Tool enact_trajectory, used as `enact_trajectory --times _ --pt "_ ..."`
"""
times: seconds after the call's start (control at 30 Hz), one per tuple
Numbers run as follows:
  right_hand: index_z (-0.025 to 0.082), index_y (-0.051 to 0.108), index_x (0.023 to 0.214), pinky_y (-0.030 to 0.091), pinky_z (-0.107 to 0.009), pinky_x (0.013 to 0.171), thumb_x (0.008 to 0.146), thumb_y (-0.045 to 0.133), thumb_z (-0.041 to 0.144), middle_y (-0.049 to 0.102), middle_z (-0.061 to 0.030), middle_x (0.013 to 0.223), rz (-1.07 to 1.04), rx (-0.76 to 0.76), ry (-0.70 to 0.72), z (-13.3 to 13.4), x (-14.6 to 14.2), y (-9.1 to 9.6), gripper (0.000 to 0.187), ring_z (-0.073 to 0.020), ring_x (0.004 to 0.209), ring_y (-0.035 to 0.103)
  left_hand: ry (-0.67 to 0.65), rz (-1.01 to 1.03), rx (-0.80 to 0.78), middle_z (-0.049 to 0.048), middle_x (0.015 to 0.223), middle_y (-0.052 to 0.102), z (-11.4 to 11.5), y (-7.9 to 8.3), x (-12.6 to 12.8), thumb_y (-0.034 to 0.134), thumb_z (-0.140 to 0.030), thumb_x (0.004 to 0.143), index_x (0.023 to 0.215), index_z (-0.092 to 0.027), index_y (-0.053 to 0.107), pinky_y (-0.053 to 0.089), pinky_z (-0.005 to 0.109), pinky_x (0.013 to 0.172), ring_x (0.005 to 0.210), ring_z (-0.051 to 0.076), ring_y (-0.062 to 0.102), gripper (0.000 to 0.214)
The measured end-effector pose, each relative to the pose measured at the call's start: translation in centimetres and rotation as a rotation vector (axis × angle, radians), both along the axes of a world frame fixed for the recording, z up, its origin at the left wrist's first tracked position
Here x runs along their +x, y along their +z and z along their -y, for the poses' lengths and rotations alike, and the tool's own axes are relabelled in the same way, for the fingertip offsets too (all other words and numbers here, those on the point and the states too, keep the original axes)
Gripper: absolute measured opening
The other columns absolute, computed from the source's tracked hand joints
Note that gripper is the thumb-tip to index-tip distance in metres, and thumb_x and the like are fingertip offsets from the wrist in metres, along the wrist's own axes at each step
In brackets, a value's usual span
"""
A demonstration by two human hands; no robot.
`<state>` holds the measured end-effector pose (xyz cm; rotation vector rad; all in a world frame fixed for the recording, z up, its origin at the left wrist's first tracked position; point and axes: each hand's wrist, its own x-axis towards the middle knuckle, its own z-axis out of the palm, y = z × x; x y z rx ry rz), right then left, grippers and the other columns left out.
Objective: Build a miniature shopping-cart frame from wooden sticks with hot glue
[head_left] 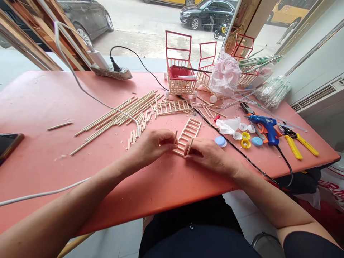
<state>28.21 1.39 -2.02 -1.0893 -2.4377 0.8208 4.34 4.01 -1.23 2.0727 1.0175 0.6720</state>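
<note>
My left hand [158, 145] pinches a short wooden stick [175, 137] that stands nearly upright between thumb and fingers. Another short stick [190, 146] is gripped, tilted, in my right hand [209, 154]. Both hands are at the near end of a small ladder-like frame of wooden sticks [194, 123], which lies on the table between them; my fingers cover part of it. Just left of my left hand is a row of cut short sticks [142, 122]. A second stick frame [173, 106] lies farther back.
Long wooden sticks [118, 114] lie at left, a phone [9, 145] at the table's left edge. On the right are bottle caps [245, 143], a blue glue gun [264, 125] and yellow-handled pliers [301, 143]. Small stick carts [182, 84] stand behind. A black cable [236, 150] crosses the table.
</note>
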Motion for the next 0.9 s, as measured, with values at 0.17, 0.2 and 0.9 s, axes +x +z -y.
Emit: enact_trajectory --times 0.17,0.2,0.9 --pt "0.017 0.066 0.092 0.047 -0.031 0.085 0.097 0.066 0.020 0.073 -0.0050 0.098 0.019 -0.023 -0.008 -0.01 -0.14 -0.06 0.005 -0.0204 0.091 0.066 0.002 0.009 -0.031 -0.0012 0.065 0.069 0.05 -0.13 0.08 0.063 -0.021 0.083 0.071 -0.016 0.069 0.044 0.024 0.066 0.063 0.014 0.062 0.014" --pt "0.017 0.066 0.092 0.047 -0.031 0.084 0.097 0.067 0.020 0.073 -0.0050 0.097 0.022 -0.026 -0.012 -0.01 -0.17 -0.05 0.005 -0.0204 0.090 0.065 0.001 0.012 -0.040 -0.0012 0.065 0.070 0.02 -0.16 0.06 0.063 -0.022 0.083 0.071 -0.016 0.069 0.044 0.024 0.066 0.063 0.014 0.063 0.015" --pt "0.018 0.065 0.088 0.043 -0.028 0.078 0.094 0.068 0.016 0.070 -0.0021 0.089 -0.013 -0.014 -0.026 -0.09 -0.16 -0.09 0.007 -0.0173 0.082 0.062 -0.017 0.053 -0.121 -0.0012 0.066 0.073 -0.21 -0.03 -0.23 0.064 -0.019 0.078 0.069 -0.017 0.071 0.047 0.024 0.067 0.064 0.013 0.065 0.012"
